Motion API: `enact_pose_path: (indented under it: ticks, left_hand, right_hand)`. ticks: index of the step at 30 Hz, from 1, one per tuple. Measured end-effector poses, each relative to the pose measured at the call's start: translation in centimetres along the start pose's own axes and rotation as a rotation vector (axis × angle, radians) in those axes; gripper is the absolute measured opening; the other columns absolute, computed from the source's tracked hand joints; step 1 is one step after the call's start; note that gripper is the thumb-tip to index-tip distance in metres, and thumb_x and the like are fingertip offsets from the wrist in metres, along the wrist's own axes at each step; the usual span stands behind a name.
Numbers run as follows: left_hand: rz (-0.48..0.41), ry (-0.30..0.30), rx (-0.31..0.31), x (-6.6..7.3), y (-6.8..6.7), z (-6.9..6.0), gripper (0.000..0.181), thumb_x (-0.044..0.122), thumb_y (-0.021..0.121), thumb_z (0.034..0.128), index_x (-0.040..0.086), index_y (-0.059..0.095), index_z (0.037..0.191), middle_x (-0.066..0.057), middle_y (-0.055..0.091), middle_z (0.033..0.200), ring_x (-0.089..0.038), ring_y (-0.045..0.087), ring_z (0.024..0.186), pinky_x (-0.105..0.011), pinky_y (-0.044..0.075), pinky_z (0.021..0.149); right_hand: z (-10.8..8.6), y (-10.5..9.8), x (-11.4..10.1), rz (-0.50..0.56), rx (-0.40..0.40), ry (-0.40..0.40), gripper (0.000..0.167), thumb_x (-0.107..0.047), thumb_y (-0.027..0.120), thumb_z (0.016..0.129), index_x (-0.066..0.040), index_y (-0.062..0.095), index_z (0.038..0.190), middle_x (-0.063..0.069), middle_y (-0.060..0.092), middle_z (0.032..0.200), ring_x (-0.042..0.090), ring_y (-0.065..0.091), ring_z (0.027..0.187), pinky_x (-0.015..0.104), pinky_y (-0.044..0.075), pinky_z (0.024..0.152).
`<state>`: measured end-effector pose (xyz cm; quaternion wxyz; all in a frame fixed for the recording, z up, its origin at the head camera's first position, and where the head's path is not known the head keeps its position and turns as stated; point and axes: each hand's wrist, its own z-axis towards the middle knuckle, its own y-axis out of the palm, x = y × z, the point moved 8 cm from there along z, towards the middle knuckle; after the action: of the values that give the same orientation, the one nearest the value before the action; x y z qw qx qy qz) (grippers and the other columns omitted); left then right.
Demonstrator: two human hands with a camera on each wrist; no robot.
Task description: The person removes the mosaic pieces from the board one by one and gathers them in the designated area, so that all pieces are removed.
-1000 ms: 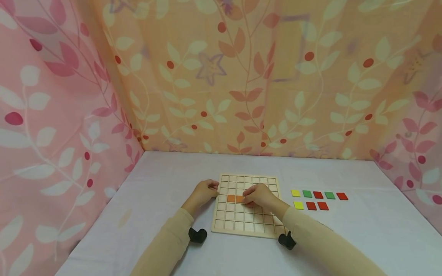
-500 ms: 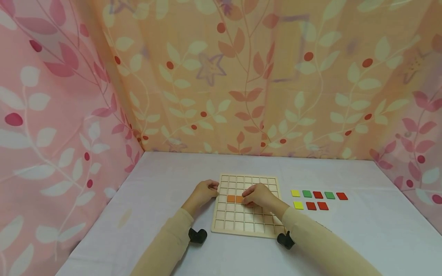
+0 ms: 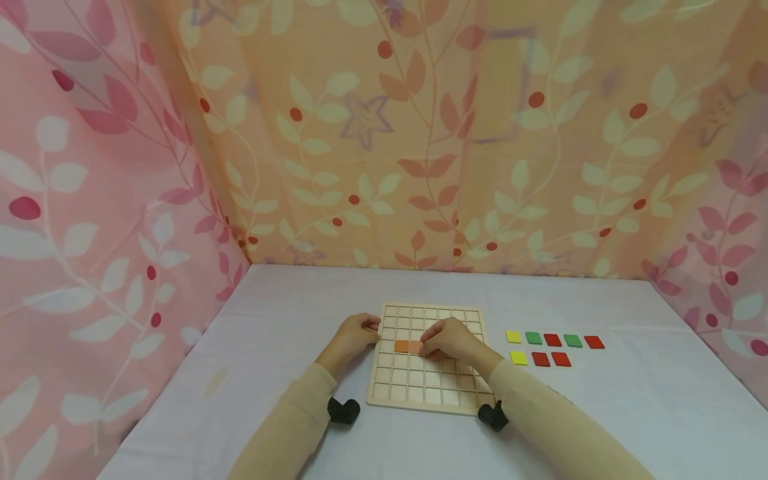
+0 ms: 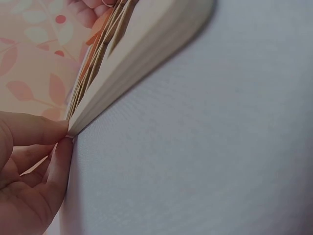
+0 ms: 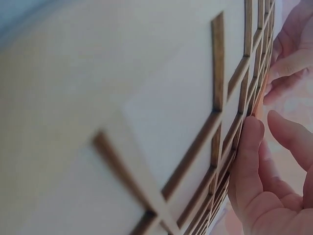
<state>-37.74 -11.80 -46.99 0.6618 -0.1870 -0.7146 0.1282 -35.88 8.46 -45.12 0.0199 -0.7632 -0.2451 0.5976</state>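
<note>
A square wooden grid board lies on the table. My left hand is at its left edge; in the left wrist view the thumb and a finger meet on that edge and pinch it. Two orange tiles sit side by side in the board's middle row. The left tile lies flat. My right hand holds the right orange tile at its right side between thumb and fingers. An orange tile stands tilted from the grid in the left wrist view. The right hand partly hides the cells beneath it.
Right of the board lie two rows of loose square tiles: yellow tiles, green tiles and several red tiles. A white cloth covers the table. Floral curtains stand behind and at both sides.
The right orange tile looks paler now, as if its tilt has changed. My right wrist has shifted slightly left. The left hand has not visibly moved.
</note>
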Motion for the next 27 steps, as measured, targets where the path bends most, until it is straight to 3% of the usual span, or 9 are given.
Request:
enact_pose_path:
  ticks: [9, 19, 27]
  left_hand:
    - [0.014, -0.006, -0.001, 0.24, -0.05, -0.20, 0.035, -0.003, 0.069, 0.0845, -0.005, 0.064, 0.119, -0.014, 0.067, 0.105, -0.018, 0.062, 0.093, -0.025, 0.052, 0.078]
    - [0.010, -0.014, 0.002, 0.13, -0.04, -0.20, 0.035, -0.004, 0.069, 0.0846, -0.005, 0.064, 0.119, -0.014, 0.066, 0.104, -0.017, 0.061, 0.092, -0.024, 0.052, 0.077]
    - [0.012, -0.019, 0.005, 0.10, 0.00, -0.25, 0.035, -0.004, 0.069, 0.0847, -0.004, 0.064, 0.120, -0.013, 0.066, 0.104, -0.017, 0.061, 0.092, -0.024, 0.052, 0.077]
  right_hand:
    - [-0.19, -0.12, -0.43, 0.023, 0.004, -0.041, 0.007, 0.002, 0.071, 0.082, 0.002, 0.070, 0.089, 0.008, 0.071, 0.084, 0.014, 0.069, 0.069, 0.029, 0.060, 0.066]
    - [0.28, 0.22, -0.28, 0.029, 0.069, -0.029, 0.012, 0.003, 0.074, 0.081, 0.005, 0.069, 0.092, 0.009, 0.073, 0.088, 0.014, 0.070, 0.074, 0.030, 0.060, 0.070]
    - [-0.50, -0.27, -0.54, 0.074, 0.108, -0.038, 0.015, 0.003, 0.075, 0.082, 0.007, 0.071, 0.096, 0.013, 0.074, 0.092, 0.015, 0.072, 0.076, 0.033, 0.061, 0.072]
